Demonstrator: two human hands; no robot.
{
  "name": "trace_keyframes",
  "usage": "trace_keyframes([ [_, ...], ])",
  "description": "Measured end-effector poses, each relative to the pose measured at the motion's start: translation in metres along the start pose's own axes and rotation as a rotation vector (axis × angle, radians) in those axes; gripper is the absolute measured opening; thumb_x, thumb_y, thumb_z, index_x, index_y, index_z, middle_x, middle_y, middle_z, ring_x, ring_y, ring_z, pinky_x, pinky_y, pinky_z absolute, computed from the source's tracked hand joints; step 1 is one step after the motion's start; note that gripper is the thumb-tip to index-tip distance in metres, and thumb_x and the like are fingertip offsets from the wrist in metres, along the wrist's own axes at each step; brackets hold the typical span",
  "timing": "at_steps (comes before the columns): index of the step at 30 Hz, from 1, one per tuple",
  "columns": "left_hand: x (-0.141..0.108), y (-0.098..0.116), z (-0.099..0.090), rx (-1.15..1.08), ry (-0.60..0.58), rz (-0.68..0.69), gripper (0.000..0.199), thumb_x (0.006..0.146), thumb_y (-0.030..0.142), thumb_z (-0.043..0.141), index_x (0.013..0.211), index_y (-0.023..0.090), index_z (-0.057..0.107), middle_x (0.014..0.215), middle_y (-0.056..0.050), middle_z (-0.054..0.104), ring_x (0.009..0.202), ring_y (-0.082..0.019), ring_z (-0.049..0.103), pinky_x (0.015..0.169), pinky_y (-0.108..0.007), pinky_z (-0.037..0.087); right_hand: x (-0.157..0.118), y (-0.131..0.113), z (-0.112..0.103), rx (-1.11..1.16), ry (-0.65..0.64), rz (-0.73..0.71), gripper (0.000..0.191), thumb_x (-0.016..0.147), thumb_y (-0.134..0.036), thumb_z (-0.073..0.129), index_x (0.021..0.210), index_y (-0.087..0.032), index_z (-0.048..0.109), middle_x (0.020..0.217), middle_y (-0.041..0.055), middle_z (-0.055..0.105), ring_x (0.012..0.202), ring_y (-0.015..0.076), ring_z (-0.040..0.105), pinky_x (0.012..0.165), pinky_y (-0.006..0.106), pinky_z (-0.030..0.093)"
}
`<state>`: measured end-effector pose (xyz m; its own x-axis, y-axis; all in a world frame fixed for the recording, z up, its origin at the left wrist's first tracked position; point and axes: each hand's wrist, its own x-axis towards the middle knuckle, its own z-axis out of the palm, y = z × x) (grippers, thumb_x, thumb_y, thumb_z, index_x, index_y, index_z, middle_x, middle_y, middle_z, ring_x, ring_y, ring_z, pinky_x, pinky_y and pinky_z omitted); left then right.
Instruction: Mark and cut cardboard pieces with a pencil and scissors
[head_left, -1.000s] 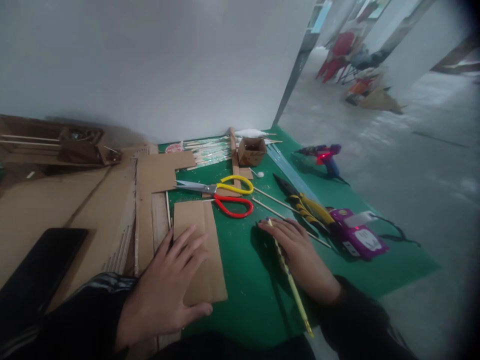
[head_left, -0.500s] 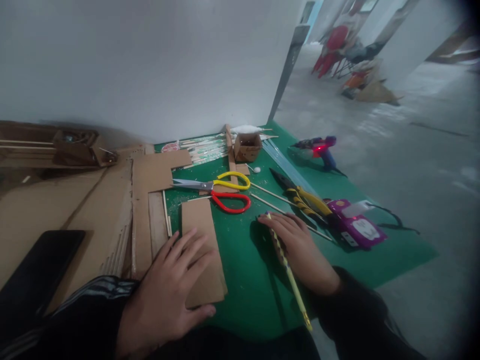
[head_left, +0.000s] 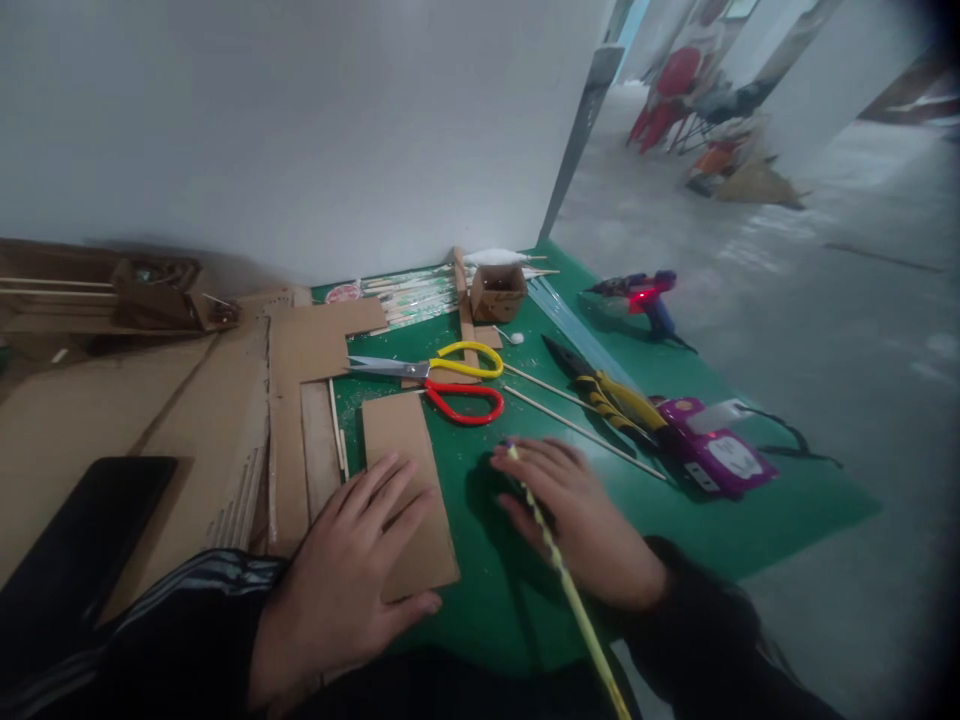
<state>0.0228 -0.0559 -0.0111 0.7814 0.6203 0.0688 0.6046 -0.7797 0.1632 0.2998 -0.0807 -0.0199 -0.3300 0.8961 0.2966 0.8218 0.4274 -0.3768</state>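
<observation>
My left hand (head_left: pixel 356 570) lies spread on a rectangular piece of cardboard (head_left: pixel 405 440), its fingers apart across the near half. Between the fingers of my right hand (head_left: pixel 581 525) is a long, thin yellow pencil (head_left: pixel 574 600) with a dark twisted pattern, slanting down toward me. This hand hovers low over the green tabletop (head_left: pixel 480 520), right of the cardboard. Beyond both hands lie scissors (head_left: pixel 427 370) with one yellow and one red handle, their blades pointing left. Two thin wooden sticks (head_left: pixel 577 425) rest past my right hand.
Yellow-and-black pliers (head_left: pixel 607 395) and a purple box (head_left: pixel 712 445) with a cable stand at right. Farther back are a glue gun (head_left: pixel 641 295) with a red light, clear glue sticks (head_left: pixel 574 325) and a small cardboard box (head_left: pixel 499 292). A black phone (head_left: pixel 90 540) lies left on cardboard.
My right hand has shifted slightly left and toward me with the pencil, nearer the cardboard. My left hand stays flat on the cardboard, and the view has shifted a little.
</observation>
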Motion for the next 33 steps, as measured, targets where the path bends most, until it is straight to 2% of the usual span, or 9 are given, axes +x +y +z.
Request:
trace_keyframes([
  [3, 0.0, 0.0, 0.0, 0.012, 0.012, 0.004, 0.077, 0.085, 0.069, 0.053, 0.147, 0.024, 0.041, 0.159, -0.01, 0.03, 0.144, -0.035, 0.028, 0.112, -0.052, 0.034, 0.003, -0.022, 0.007, 0.118, -0.137, -0.065, 0.034, 0.093, -0.019, 0.054, 0.126, -0.024, 0.057, 0.129, 0.0058, 0.067, 0.131, 0.024, 0.05, 0.113, 0.05, 0.029],
  [7, -0.001, 0.002, 0.0, 0.009, 0.035, 0.0, 0.073, 0.086, 0.067, 0.055, 0.145, 0.025, 0.044, 0.159, -0.011, 0.03, 0.143, -0.035, 0.03, 0.11, -0.05, 0.036, 0.006, -0.036, 0.012, 0.179, -0.188, -0.066, 0.043, 0.094, -0.016, 0.05, 0.135, -0.026, 0.05, 0.136, 0.0045, 0.062, 0.136, 0.0222, 0.044, 0.117, 0.052, 0.022],
  [11, -0.002, 0.002, -0.001, -0.007, 0.028, 0.007, 0.075, 0.086, 0.063, 0.058, 0.146, 0.022, 0.043, 0.16, -0.011, 0.028, 0.145, -0.035, 0.027, 0.112, -0.05, 0.035, 0.007, -0.036, 0.012, 0.207, -0.196, -0.081, 0.045, 0.094, -0.016, 0.051, 0.137, -0.027, 0.049, 0.135, 0.0052, 0.063, 0.135, 0.0222, 0.045, 0.117, 0.052, 0.022],
  [17, -0.004, 0.001, 0.001, -0.014, 0.009, 0.023, 0.078, 0.084, 0.045, 0.064, 0.152, 0.021, 0.033, 0.163, -0.01, 0.021, 0.147, -0.036, 0.02, 0.114, -0.052, 0.033, 0.008, -0.036, 0.011, 0.2, -0.216, -0.075, 0.041, 0.092, -0.022, 0.055, 0.133, -0.025, 0.052, 0.131, 0.0052, 0.065, 0.135, 0.0223, 0.046, 0.117, 0.051, 0.023],
  [22, -0.004, 0.0, 0.001, -0.066, 0.013, 0.005, 0.077, 0.084, 0.047, 0.066, 0.151, 0.024, 0.036, 0.162, -0.009, 0.025, 0.146, -0.036, 0.025, 0.113, -0.051, 0.037, 0.01, -0.035, 0.012, 0.208, -0.219, -0.08, 0.046, 0.09, -0.021, 0.056, 0.136, -0.027, 0.049, 0.131, 0.005, 0.066, 0.136, 0.0229, 0.045, 0.116, 0.053, 0.023],
  [25, -0.004, -0.001, 0.0, -0.096, 0.006, -0.007, 0.072, 0.086, 0.054, 0.063, 0.148, 0.027, 0.04, 0.162, -0.009, 0.025, 0.146, -0.035, 0.025, 0.113, -0.052, 0.037, 0.01, -0.034, 0.01, 0.242, -0.19, -0.072, 0.042, 0.093, -0.02, 0.054, 0.135, -0.026, 0.051, 0.129, 0.005, 0.066, 0.134, 0.0229, 0.047, 0.116, 0.052, 0.023],
  [28, -0.004, 0.0, -0.001, -0.117, -0.008, -0.018, 0.066, 0.087, 0.055, 0.061, 0.145, 0.029, 0.044, 0.162, -0.009, 0.025, 0.147, -0.034, 0.024, 0.113, -0.052, 0.037, 0.007, -0.035, 0.008, 0.359, -0.026, -0.055, 0.029, 0.099, -0.027, 0.046, 0.123, -0.022, 0.061, 0.116, 0.0069, 0.072, 0.118, 0.0235, 0.06, 0.106, 0.048, 0.036],
  [30, -0.004, 0.001, -0.002, -0.125, -0.019, -0.026, 0.064, 0.087, 0.05, 0.064, 0.145, 0.03, 0.044, 0.162, -0.008, 0.024, 0.148, -0.033, 0.023, 0.113, -0.052, 0.037, 0.004, -0.041, 0.008, 0.502, 0.111, 0.03, 0.035, 0.102, -0.033, 0.038, 0.106, -0.021, 0.071, 0.092, 0.006, 0.076, 0.091, 0.0208, 0.068, 0.086, 0.038, 0.049],
  [33, -0.004, 0.001, -0.002, -0.128, -0.03, -0.036, 0.064, 0.085, 0.044, 0.068, 0.144, 0.031, 0.045, 0.162, -0.007, 0.023, 0.148, -0.033, 0.021, 0.114, -0.053, 0.036, 0.003, -0.054, 0.011, 0.637, 0.154, 0.278, 0.05, 0.103, -0.037, 0.036, 0.074, -0.02, 0.073, 0.058, 0.0016, 0.067, 0.056, 0.015, 0.063, 0.056, 0.027, 0.046],
])
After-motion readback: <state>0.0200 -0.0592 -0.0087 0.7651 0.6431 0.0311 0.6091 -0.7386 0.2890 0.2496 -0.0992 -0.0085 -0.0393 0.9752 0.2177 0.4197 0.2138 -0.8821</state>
